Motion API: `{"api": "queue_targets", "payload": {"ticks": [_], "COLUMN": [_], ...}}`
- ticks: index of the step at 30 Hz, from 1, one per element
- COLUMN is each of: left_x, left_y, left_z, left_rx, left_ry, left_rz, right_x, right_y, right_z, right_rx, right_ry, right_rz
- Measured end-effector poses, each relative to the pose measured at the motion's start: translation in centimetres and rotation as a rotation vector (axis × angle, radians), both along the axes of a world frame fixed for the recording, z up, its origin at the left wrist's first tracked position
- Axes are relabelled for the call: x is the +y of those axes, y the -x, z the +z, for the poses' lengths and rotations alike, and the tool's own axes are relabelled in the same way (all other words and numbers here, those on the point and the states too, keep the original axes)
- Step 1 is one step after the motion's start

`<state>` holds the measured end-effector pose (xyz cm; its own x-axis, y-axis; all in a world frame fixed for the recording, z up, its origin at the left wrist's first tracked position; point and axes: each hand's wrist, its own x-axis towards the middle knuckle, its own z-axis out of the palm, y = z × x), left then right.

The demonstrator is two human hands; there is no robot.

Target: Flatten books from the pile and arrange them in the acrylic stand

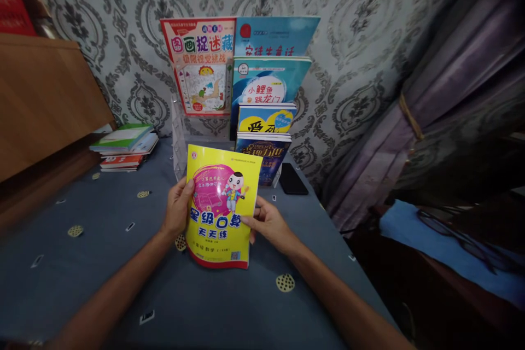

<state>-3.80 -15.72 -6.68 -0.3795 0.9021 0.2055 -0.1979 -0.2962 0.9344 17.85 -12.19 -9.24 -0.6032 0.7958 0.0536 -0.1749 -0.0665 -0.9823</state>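
Observation:
I hold a yellow workbook (221,202) with a cartoon child on its cover upright above the grey-blue cloth. My left hand (177,209) grips its left edge with the thumb on the cover. My right hand (268,222) grips its right edge, thumb across the front. Just behind it stands a clear tiered rack (179,139) against the wall. The rack carries a red-bordered picture book (202,65) on the left and a stepped column of blue, yellow and dark books (266,98) on the right.
A stack of books (125,146) lies at the back left beside a wooden panel (41,98). A black phone (292,179) lies right of the rack. The table's right edge drops off near purple curtains (443,93) and a blue cloth (447,246).

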Motion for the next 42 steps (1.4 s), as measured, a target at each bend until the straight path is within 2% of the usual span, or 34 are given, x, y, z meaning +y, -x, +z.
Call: {"api": "queue_targets", "payload": {"ticks": [4, 13, 27, 32, 34, 38, 42], "left_x": [0.0, 0.3, 0.4, 0.3, 0.2, 0.0, -0.1], "left_y": [0.0, 0.4, 0.6, 1.0, 1.1, 1.1, 1.0], "left_z": [0.0, -0.8, -1.2, -1.4, -1.1, 0.0, 0.3], "left_rx": [-0.003, -0.076, -0.072, 0.002, 0.053, 0.177, 0.245], "left_ry": [-0.002, -0.004, -0.019, 0.004, 0.006, -0.034, -0.121], "left_rz": [-0.010, -0.044, -0.060, -0.126, -0.107, 0.015, 0.075], "right_x": [0.2, 1.0, 0.7, 0.9, 0.9, 0.4, -0.2], "right_y": [-0.1, -0.3, -0.4, -0.3, -0.3, -0.4, -0.7], "right_z": [-0.4, -1.5, -0.8, -1.0, -1.0, -0.6, -0.4], "right_rx": [-0.031, 0.004, -0.004, -0.024, -0.039, -0.069, -0.176], "right_ry": [-0.005, -0.033, -0.055, -0.088, -0.105, -0.196, -0.447], "right_rz": [-0.015, 0.048, 0.024, 0.017, 0.001, -0.094, -0.280]}}
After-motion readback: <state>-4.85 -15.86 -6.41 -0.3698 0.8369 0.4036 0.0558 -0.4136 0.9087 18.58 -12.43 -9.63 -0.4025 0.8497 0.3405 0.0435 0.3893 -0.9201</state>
